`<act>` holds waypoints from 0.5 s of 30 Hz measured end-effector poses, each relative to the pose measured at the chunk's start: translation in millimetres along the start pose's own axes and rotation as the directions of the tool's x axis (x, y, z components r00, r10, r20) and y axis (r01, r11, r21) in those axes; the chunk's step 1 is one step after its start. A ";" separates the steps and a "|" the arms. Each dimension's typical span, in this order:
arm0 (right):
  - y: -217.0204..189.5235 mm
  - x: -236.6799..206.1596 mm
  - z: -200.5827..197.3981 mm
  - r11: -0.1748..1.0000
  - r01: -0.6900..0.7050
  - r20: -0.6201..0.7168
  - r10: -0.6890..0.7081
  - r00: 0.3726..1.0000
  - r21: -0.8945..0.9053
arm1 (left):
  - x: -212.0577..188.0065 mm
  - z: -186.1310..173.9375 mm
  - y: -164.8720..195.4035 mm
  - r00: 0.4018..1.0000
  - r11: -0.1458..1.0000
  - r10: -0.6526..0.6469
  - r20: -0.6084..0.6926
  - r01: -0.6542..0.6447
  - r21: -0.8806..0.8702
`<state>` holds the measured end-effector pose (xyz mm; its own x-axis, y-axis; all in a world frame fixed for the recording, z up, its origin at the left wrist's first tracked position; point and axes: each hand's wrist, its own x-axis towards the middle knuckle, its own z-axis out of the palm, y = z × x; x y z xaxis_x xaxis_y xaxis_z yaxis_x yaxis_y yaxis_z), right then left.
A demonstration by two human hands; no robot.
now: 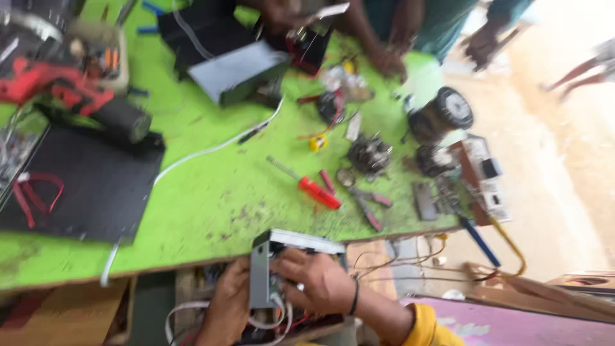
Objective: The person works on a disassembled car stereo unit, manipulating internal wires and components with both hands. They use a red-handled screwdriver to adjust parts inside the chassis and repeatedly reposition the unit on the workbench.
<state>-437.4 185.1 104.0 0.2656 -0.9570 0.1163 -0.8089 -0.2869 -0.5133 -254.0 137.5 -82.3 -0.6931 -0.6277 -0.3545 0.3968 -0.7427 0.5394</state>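
I saw my right hand (317, 280) clamped over the grey metal power-supply case (282, 266) at the green table's (211, 192) six-o'clock edge, my left hand (227, 307) gripping its near side from seven o'clock, the case's long axis running nine to three.

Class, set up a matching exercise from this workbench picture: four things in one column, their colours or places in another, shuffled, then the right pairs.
Things:
1. Screwdriver
2. Table
3. Metal box
4. Flat panel

Colours or places:
A. Black, at the table's left
B. Red handle
C. Between both hands, at the table's near edge
D. Bright green top

Pairs: 1-B, 2-D, 3-C, 4-A

The left hand and right hand both grip the box.
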 end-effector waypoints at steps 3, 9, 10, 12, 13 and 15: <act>-4.2 0.6 0.5 0.979 -0.150 0.151 0.129 0.980 0.140 | 4.8 -10.6 -6.2 0.995 0.961 0.031 0.097 -0.003 -0.278; -2.8 -3.7 0.3 0.981 -0.134 0.139 0.114 0.984 0.144 | -1.0 -6.8 -3.1 0.983 0.997 0.072 0.166 -0.072 -0.008; -1.3 -4.4 -0.1 0.982 -0.125 0.126 0.107 0.986 0.141 | 0.6 -2.3 -1.3 0.994 0.998 0.031 0.106 -0.025 -0.055; -0.4 -5.4 0.9 0.983 -0.122 0.118 0.107 0.987 0.134 | -3.0 4.9 3.9 0.998 0.987 -0.061 -0.019 0.058 -0.152; 0.6 -5.0 1.6 0.984 -0.124 0.124 0.109 0.986 0.128 | -2.2 7.9 6.4 0.999 0.992 -0.046 0.007 0.046 -0.117; 1.3 -5.4 4.6 0.986 -0.113 0.119 0.097 0.988 0.127 | -4.6 11.4 7.2 0.999 0.998 -0.029 0.042 0.031 -0.053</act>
<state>-437.4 190.0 98.8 0.2462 -0.9685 -0.0366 -0.7606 -0.1697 -0.6266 -254.9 137.7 -68.1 -0.7288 -0.5959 -0.3374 0.4066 -0.7730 0.4870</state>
